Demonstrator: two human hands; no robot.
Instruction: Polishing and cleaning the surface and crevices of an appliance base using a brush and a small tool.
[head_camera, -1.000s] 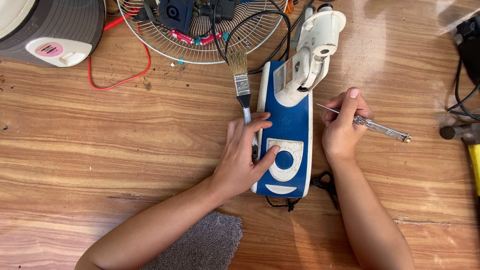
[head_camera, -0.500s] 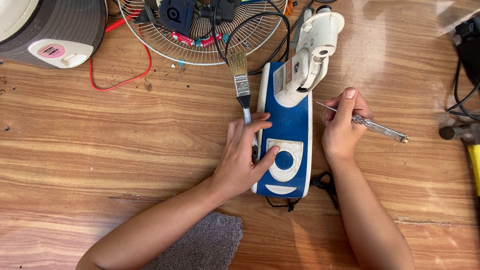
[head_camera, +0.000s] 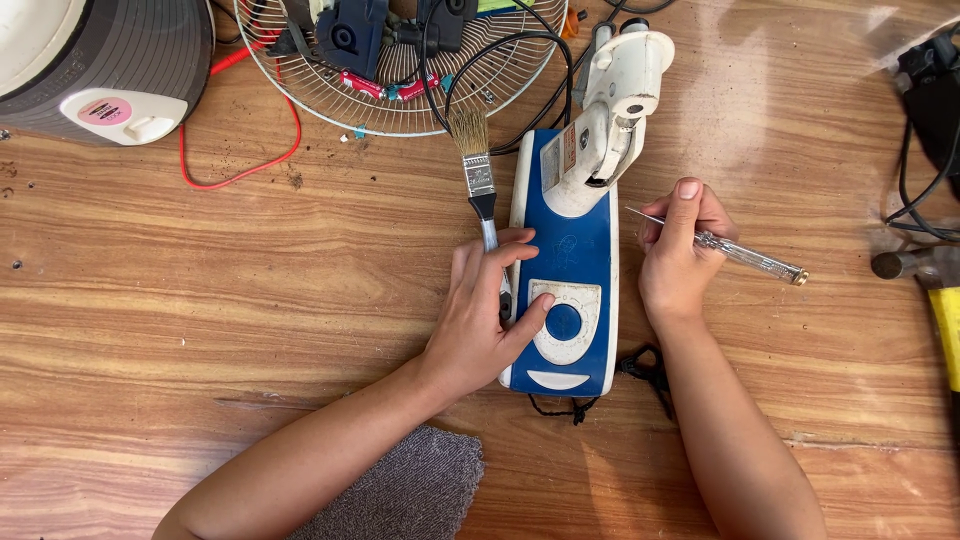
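Head view: blue-and-white fan base (head_camera: 575, 260) lies flat mid-counter (head_camera: 200, 300), white neck toward the wire fan guard (head_camera: 330, 90). Left hand (head_camera: 485, 315) rests on its left edge, grip closed on a paintbrush (head_camera: 480, 185). Right hand (head_camera: 680, 255), just right of the base, pinches a clear-handled screwdriver (head_camera: 740, 250). Open wood left of the base.

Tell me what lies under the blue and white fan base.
A black cord pokes out from beneath the fan base at its near end, on the wooden table. The left hand rests on its left edge. Anything else beneath is covered.
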